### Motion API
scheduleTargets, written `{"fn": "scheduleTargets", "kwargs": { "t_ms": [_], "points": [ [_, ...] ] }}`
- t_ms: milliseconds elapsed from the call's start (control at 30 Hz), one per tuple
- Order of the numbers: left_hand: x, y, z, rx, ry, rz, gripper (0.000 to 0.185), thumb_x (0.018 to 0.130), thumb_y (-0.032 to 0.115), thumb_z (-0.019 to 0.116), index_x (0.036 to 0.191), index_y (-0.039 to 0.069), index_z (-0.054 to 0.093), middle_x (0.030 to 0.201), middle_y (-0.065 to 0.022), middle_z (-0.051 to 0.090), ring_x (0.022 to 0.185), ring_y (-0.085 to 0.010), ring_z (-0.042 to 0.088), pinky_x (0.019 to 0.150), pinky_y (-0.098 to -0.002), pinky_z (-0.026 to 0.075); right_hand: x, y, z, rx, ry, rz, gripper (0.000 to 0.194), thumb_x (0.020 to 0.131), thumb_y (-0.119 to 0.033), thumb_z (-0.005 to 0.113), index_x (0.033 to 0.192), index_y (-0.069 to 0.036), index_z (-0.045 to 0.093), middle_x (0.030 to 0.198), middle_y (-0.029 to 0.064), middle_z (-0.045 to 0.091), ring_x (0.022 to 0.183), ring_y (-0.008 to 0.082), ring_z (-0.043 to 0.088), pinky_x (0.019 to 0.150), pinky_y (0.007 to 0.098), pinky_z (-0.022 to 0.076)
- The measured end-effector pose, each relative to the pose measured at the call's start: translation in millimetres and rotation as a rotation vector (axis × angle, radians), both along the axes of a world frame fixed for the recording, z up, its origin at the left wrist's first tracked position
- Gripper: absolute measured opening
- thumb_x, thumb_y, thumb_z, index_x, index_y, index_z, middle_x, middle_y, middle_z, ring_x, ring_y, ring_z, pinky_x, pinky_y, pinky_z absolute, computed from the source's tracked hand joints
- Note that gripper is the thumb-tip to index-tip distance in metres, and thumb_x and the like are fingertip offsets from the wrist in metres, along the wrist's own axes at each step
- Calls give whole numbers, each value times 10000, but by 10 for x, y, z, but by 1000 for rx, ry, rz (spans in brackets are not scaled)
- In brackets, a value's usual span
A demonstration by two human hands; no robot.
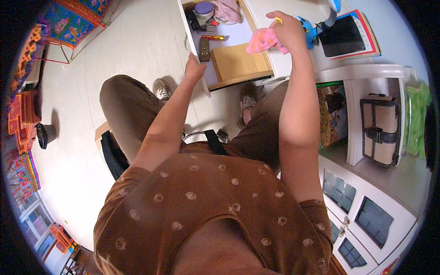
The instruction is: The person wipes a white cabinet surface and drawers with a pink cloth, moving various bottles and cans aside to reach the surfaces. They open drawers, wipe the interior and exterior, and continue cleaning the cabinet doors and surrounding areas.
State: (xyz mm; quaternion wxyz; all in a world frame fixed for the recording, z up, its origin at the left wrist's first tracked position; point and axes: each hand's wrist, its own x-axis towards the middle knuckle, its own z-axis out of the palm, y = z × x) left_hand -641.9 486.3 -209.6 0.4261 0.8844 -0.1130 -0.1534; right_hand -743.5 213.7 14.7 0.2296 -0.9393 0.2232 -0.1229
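Note:
My left hand (195,69) grips the front panel of a pulled-out white drawer (190,27) near its corner. Held in my right hand (290,32), above the drawer's inner edge, are a pink checked cloth (264,40) and a small yellow object (278,20). Inside the drawer lie a dark remote control (204,50), a red and gold tube-like item (212,37), a flat tan wooden or cardboard piece (235,63), a purple-lidded round container (204,8) and a bunched pink fabric (227,11). The contents of my right palm are partly hidden.
Beyond my right hand stands a blue cartoon figure (311,32) beside a black tablet-like slab (343,35) on papers or books. A beige case (380,130) rests in an open shelf at the right. A small waste basket (46,134) stands on the floor at left.

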Motion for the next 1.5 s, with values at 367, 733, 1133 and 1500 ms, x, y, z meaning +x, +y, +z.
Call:
{"fn": "scheduleTargets", "kwargs": {
  "t_ms": [367,733,1133,1500],
  "points": [
    [-426,-884,-202,-73,84,-3,633,751,167,736,1276,-56,461,1222,-265,550,1124,-384,565,935,-447,480,-302,-22,112,121,-45,-96,350,891,-90,525,1176,-188,703,920,107,739,775,222,688,721,331,529],
    [-30,-1057,-1360,-101,618,362,318,760,140,763,1028,-5,671,955,-141,710,801,-296,703,664,-430,563,-98,-1,46,5,-54,38,319,913,-84,521,1166,-158,701,916,114,733,734,209,678,707,315,529],
    [-125,-877,148,-537,375,63,450,762,-23,737,1189,-7,594,1006,-110,703,834,-235,687,746,-369,565,-2,31,-3,464,-246,-77,272,886,-103,568,1108,-131,721,921,120,739,784,196,701,697,343,555],
    [-308,-141,1449,-1077,465,63,465,839,18,669,1283,17,529,1144,-66,643,979,-163,644,814,-310,551,223,1534,-464,-4,-554,606,272,885,-114,597,1151,-82,642,1237,109,607,1190,319,539,1011,439,434]
  ]
}}
